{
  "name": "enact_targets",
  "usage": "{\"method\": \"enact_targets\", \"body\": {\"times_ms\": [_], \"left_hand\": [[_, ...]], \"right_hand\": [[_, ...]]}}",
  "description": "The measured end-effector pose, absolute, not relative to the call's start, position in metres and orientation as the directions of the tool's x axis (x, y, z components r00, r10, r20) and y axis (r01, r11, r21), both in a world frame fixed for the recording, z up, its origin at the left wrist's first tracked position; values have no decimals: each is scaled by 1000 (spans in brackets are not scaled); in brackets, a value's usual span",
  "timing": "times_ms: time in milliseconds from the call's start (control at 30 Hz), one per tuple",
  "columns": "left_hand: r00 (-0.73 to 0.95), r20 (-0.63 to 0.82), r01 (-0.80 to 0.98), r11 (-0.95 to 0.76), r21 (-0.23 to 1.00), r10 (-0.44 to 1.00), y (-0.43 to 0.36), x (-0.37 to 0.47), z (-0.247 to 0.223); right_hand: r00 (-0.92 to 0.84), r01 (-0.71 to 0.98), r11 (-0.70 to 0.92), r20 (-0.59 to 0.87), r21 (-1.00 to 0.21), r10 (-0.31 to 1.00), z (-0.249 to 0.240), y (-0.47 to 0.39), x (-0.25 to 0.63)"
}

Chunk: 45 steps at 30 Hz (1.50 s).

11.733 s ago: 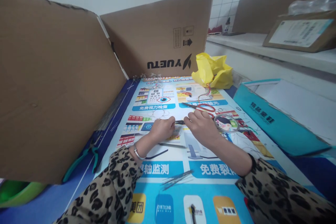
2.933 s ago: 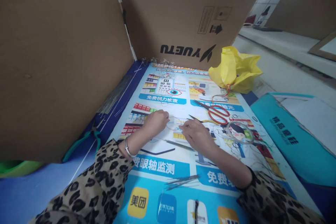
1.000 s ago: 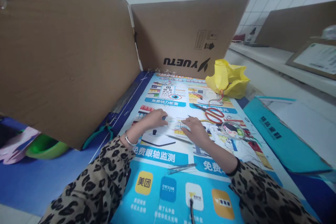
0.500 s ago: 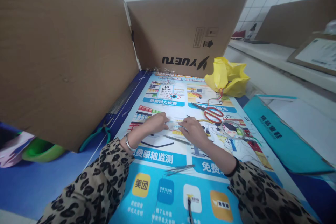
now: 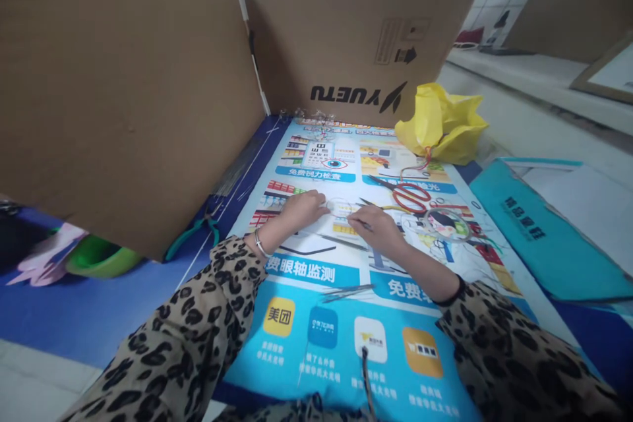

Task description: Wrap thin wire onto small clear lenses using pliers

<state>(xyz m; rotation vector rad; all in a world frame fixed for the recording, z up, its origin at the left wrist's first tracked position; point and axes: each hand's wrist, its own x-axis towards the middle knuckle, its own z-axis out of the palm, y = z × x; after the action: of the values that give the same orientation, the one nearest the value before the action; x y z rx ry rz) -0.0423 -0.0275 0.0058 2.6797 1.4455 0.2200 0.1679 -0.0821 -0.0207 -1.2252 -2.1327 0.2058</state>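
My left hand [image 5: 302,209] is closed in a pinch over the middle of the printed poster [image 5: 316,280]. From its fingertips a faint, thin wire [image 5: 340,201] seems to curve towards my right hand [image 5: 378,229]. My right thumb and fingers also pinch a thin piece, apparently wire, though its shape is too fine to make out. Below my hands lie a thin strip [image 5: 341,241] and a small bundle of grey wires [image 5: 349,292]. Just beyond my right hand are scissors [image 5: 411,198] with red handles and a tool with a yellow handle [image 5: 386,207].
Cardboard panels [image 5: 123,99] wall the left and back. A round coil [image 5: 448,225] lies at right, near a yellow plastic bag [image 5: 440,124] and a teal box [image 5: 534,231]. Teal-handled pliers [image 5: 195,237] and a green bowl [image 5: 101,257] are at left.
The view has tilted down, so the whole scene sits higher and slightly further right. My hands stay close together over the same spot, and the right fingers have turned a little.
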Motion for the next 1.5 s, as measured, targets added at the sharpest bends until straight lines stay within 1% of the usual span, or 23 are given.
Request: {"method": "enact_targets", "body": {"times_ms": [133, 200, 267, 333, 367, 467, 600, 733, 867, 1000, 1100, 1167, 1233, 1300, 1333, 1400, 1500], "left_hand": [[594, 75, 779, -596, 194, 801, -20, -48, 9], [642, 68, 738, -639, 216, 764, -18, -52, 15], [681, 58, 702, -673, 233, 730, -16, -56, 20], [709, 51, 672, -695, 257, 704, -15, -58, 22], [718, 51, 658, -701, 274, 694, -14, -58, 21], [705, 68, 649, -681, 338, 706, -10, -57, 14], [643, 84, 687, -622, 377, 761, -6, -55, 5], [633, 87, 683, -608, 404, 769, -6, -54, 3], [625, 126, 674, -613, 412, 771, -6, -55, 3], [615, 128, 673, -603, 428, 778, -4, -55, 1], [600, 131, 679, -588, 440, 789, -3, -55, 0], [598, 134, 671, -585, 456, 791, -3, -55, 0], [606, 152, 644, -594, 482, 781, -3, -55, 1], [618, 204, 599, -623, 503, 759, -5, -54, 5], [621, 242, 576, -643, 504, 745, -7, -53, 9], [620, 329, 537, -690, 485, 713, -12, -50, 19], [675, 390, 470, -773, 427, 626, -24, -43, 34]], "right_hand": [[-391, 670, 589, 460, -451, 797, -14, -83, 167], [-458, 656, 608, 405, -447, 791, -7, -87, 167], [-535, 665, 616, 306, -421, 787, 1, -94, 167], [-576, 708, 612, 214, -351, 789, 7, -102, 164], [-566, 746, 590, 174, -309, 806, 9, -107, 163], [-574, 800, 580, 85, -150, 814, 13, -120, 155], [-609, 793, 609, 57, 21, 791, 15, -131, 144], [-637, 769, 628, 60, 120, 768, 17, -135, 137], [-631, 762, 613, 23, 207, 776, 17, -134, 135], [-621, 769, 603, 24, 214, 783, 15, -132, 138], [-580, 803, 566, 28, 186, 814, 16, -131, 139], [-528, 844, 522, 14, 120, 849, 20, -129, 140], [-470, 883, 470, -20, 15, 883, 25, -126, 142], [-424, 904, 420, -48, -74, 904, 30, -123, 146], [-411, 909, 405, -51, -100, 910, 31, -121, 148], [-396, 914, 391, -31, -109, 918, 31, -117, 152], [-392, 918, 392, 17, -61, 920, 27, -113, 156]]}}
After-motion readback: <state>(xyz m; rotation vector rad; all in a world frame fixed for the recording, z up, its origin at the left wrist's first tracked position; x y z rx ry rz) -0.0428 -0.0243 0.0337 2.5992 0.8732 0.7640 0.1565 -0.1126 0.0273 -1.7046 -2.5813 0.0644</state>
